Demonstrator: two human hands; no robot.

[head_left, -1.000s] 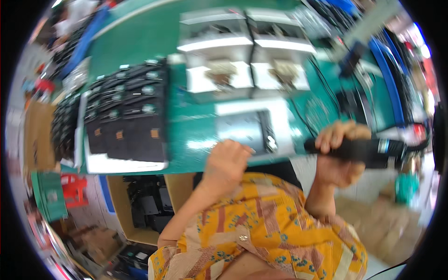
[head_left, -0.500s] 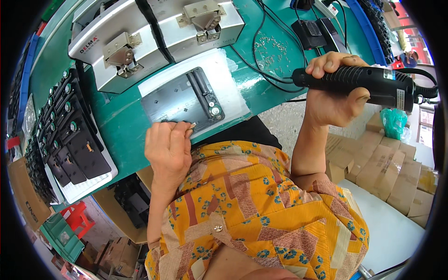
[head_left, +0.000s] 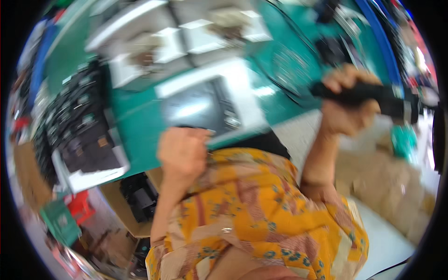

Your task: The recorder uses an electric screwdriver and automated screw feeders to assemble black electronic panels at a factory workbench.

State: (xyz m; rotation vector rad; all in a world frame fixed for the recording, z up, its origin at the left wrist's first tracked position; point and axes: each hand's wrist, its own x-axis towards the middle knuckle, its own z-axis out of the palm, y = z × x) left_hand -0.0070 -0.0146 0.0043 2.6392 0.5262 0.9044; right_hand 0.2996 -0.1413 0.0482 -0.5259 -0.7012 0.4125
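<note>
The picture is blurred by motion. My right hand [head_left: 347, 105] is raised at the right and grips a black electric screwdriver [head_left: 373, 95] that lies roughly level, its cable end toward the right rim. My left hand [head_left: 182, 151] rests with curled fingers at the near edge of a grey metal plate [head_left: 200, 107], which lies on a white base on the green bench [head_left: 135, 135]. Whether the left hand holds anything small is hidden. My yellow patterned clothing fills the lower middle.
A white tray of several black parts [head_left: 79, 135] sits at the left of the bench. White fixtures [head_left: 177, 37] stand at the back. Black cables [head_left: 298, 60] run across the bench to the right. Cardboard boxes [head_left: 396, 186] lie on the floor at the right; crates [head_left: 60, 219] at lower left.
The view has swung and blurred. My left hand has stayed at the plate's near edge. My right hand still holds the screwdriver raised at the right.
</note>
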